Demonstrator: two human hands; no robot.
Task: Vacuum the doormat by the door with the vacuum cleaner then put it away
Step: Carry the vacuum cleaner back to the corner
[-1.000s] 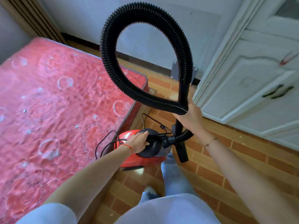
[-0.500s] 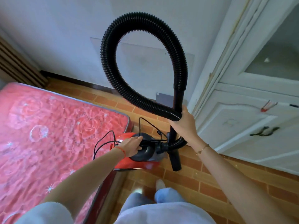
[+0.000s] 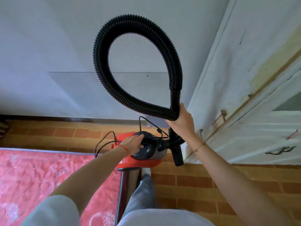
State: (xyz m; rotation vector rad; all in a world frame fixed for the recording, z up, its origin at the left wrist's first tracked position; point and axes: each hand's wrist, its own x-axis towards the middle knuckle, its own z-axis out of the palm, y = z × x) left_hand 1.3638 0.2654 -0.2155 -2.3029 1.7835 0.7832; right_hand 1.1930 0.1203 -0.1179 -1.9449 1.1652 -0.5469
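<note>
Two arms outstretched, left hand (image 3: 133, 144) gripping vacuum cleaner (image 3: 145, 152), right hand (image 3: 182, 121) clutching hose (image 3: 104, 79)

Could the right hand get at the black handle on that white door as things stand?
Probably not yet: the right hand grips the hose, so it isn't free, though nothing lies between it and the door handle.

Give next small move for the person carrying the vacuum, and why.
Probably keep walking it toward the storage spot, then lower it. The left hand grips the top of the red and black canister vacuum cleaner, the right hand holds the looped black ribbed hose, the thin black cord dangles loose, and no doormat is in view.
</note>
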